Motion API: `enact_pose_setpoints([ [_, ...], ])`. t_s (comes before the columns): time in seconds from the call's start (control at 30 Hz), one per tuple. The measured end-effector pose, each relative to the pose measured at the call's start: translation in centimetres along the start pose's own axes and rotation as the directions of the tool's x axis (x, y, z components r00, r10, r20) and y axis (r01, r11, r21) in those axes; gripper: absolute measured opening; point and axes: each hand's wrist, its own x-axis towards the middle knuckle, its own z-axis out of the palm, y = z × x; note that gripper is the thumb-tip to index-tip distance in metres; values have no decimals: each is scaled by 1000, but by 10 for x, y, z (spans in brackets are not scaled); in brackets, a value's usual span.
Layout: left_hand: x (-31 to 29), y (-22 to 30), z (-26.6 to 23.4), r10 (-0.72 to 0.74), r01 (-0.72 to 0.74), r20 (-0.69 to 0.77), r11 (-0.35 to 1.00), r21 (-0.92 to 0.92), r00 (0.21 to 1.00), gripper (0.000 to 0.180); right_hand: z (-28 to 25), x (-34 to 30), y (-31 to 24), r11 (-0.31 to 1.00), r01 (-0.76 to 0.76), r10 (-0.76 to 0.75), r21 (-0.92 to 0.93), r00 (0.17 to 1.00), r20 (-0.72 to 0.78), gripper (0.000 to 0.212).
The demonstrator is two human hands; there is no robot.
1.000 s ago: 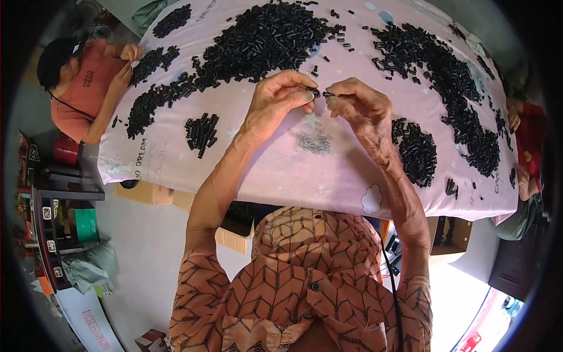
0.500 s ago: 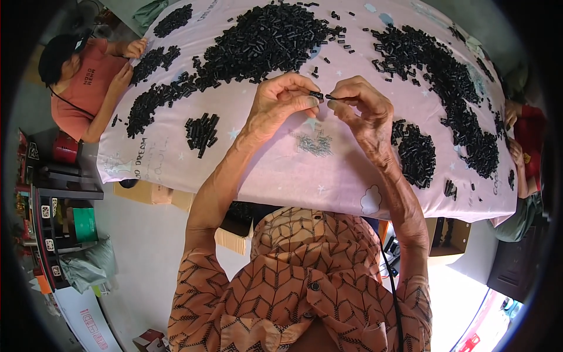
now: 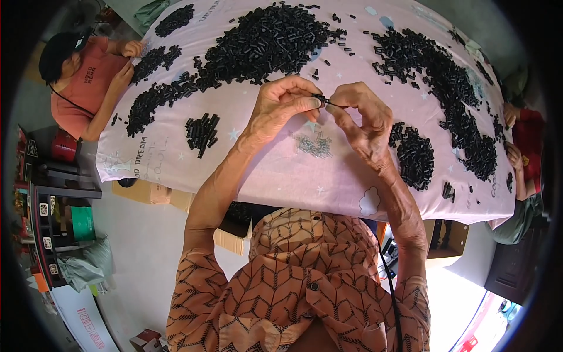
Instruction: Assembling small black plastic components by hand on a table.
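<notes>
Silvery heap: a loose scatter of thin, shiny bits on the pink-covered bench, too fine to identify.
Black piece: held up over the bench, beyond the silvery heap; short, roughly cylindrical, set between both hands.
Left hand: beyond the silvery heap and to its left; thumb and forefinger pinching the black piece, other fingers curled.
Right hand: beyond the silvery heap and to its right; thumb and forefinger pinching a slim dark part at the black piece's right end (seated or merely touching, impossible to tell).
Black piece, feel: probably very light and stiff, perhaps hard plastic; likely smooth enough to roll under fingertips, hardly fragile.
Black piece, grip: best taken around the barrel, back from the right end; slim dark part best pinched close to the join, to limit bending.
Large black pile: well beyond the silvery heap, leftward.
Black tube bundle: left of the silvery heap.
Round black pile: right of the silvery heap.
Co-worker in salmon shirt: far left of the silvery heap.
</notes>
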Motion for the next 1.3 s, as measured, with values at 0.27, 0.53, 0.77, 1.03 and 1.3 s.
enact_pose_setpoints([
  [0.27, -2, 2, 0, -7, 6, 15, 999, 46, 1000, 14, 0, -3, -7, 998, 19, -18, -64, 1000, 12, 17],
  [0.53, -2, 5, 2, 12, -14, 32, 998, 55, 999, 14, 4, -2, -2, 993, 80, -81, -89, 997, -4, 21],
  [0.77, -3, 6, 1, 45, -47, 68, 998, 34, 997, 14, 6, -3, 0, 998, 24, -26, -64, 999, -34, 21],
  [1.03, -2, 6, 1, 25, -27, 37, 998, 56, 999, 13, 4, -5, -2, 1000, -30, 30, 8, 1000, 1, 18],
  [1.3, -3, 7, 3, 18, -18, 49, 1000, 10, 999, 14, 8, -5, -3, 966, -159, 164, 203, 986, -8, 21],
])
